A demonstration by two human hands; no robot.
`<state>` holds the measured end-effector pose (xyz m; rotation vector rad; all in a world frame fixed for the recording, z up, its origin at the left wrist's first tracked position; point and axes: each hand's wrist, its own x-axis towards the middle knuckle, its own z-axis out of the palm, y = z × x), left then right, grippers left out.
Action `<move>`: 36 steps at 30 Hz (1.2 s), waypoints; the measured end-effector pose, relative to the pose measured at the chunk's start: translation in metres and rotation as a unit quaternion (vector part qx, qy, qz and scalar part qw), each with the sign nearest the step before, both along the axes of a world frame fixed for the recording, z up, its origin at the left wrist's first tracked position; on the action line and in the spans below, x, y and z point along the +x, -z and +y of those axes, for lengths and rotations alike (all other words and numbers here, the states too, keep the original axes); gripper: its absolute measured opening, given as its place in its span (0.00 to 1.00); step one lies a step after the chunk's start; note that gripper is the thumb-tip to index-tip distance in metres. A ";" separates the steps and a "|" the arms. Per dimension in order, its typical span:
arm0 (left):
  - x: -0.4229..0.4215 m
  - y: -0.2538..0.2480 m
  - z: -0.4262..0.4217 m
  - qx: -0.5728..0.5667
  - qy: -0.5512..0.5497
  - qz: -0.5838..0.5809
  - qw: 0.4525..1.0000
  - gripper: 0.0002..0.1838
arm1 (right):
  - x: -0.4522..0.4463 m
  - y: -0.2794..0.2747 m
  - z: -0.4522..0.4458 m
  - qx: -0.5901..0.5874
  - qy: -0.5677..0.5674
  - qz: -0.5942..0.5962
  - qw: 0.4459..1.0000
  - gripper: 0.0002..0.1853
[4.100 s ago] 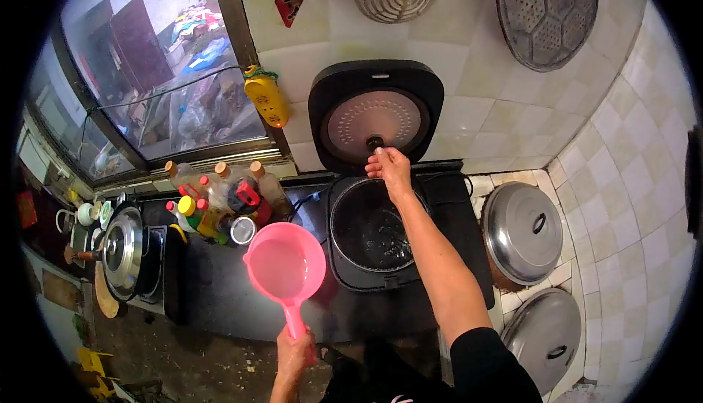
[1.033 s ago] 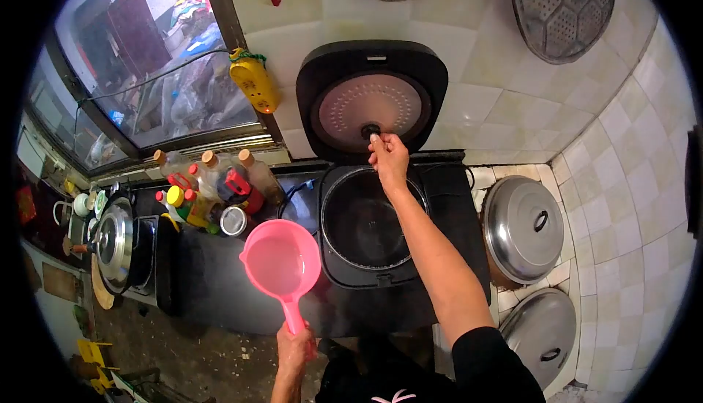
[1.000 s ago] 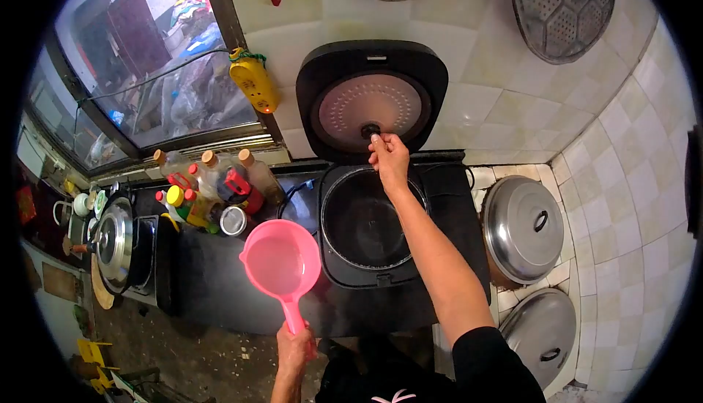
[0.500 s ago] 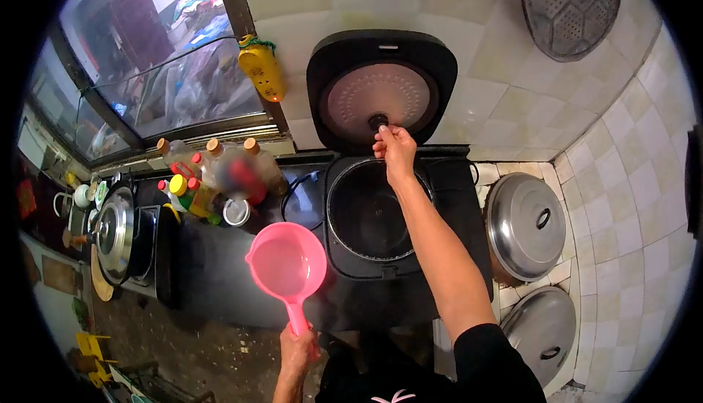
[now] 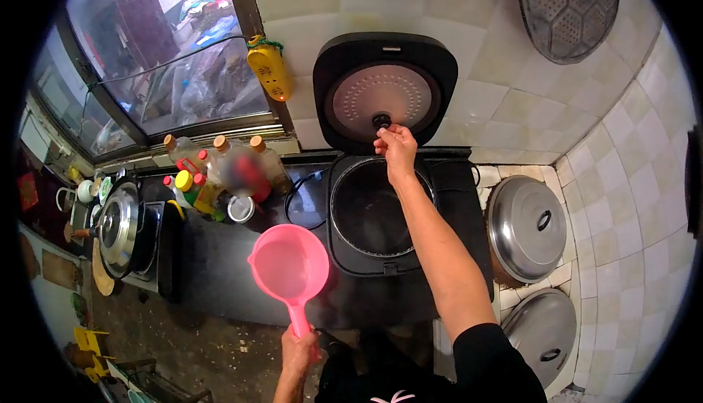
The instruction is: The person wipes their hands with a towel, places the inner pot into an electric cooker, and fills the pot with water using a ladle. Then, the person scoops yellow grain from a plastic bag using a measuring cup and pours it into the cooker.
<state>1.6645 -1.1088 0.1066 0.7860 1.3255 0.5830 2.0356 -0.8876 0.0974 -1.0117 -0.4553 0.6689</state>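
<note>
In the head view, my left hand [image 5: 299,352] is closed round the handle of a pink plastic water dipper [image 5: 322,260], which is above the black counter and has cloudy liquid in its bowl. My right hand [image 5: 397,153] reaches up to the raised lid [image 5: 447,66] of a black rice cooker [image 5: 340,256]. Its fingers pinch at the small black knob [image 5: 381,120] on the lid's round metal inner plate [image 5: 366,92]. Below my forearm, the cooker's dark inner pot [image 5: 370,213] is uncovered, partly hidden by my arm.
Several bottles [image 5: 201,191] and a small white-rimmed jar [image 5: 240,209] stand left of the cooker. Further left, a lidded pan [image 5: 119,227] sits on a stove. Two large metal lids [image 5: 526,220] cover the right side. A yellow power strip [image 5: 269,70] hangs by the window.
The view has shifted slightly, so the window and bottles appear a little further right. Both hands keep nearly the same position, the right still at the lid's knob.
</note>
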 end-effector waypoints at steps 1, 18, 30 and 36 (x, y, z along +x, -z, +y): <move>0.000 0.001 -0.001 -0.002 -0.003 -0.002 1.000 0.09 | 0.000 0.001 0.000 0.006 -0.001 0.020 1.000 0.11; 0.005 0.005 -0.001 -0.013 -0.001 -0.014 1.000 0.09 | -0.001 0.000 0.004 -0.079 0.127 -0.256 0.955 0.10; -0.002 0.004 -0.008 -0.012 0.003 -0.014 1.000 0.10 | -0.010 -0.003 -0.021 -0.047 0.086 -0.040 0.994 0.10; -0.021 0.005 -0.013 0.009 -0.026 -0.041 0.999 0.10 | -0.096 -0.034 -0.083 0.045 -0.145 -0.077 0.985 0.08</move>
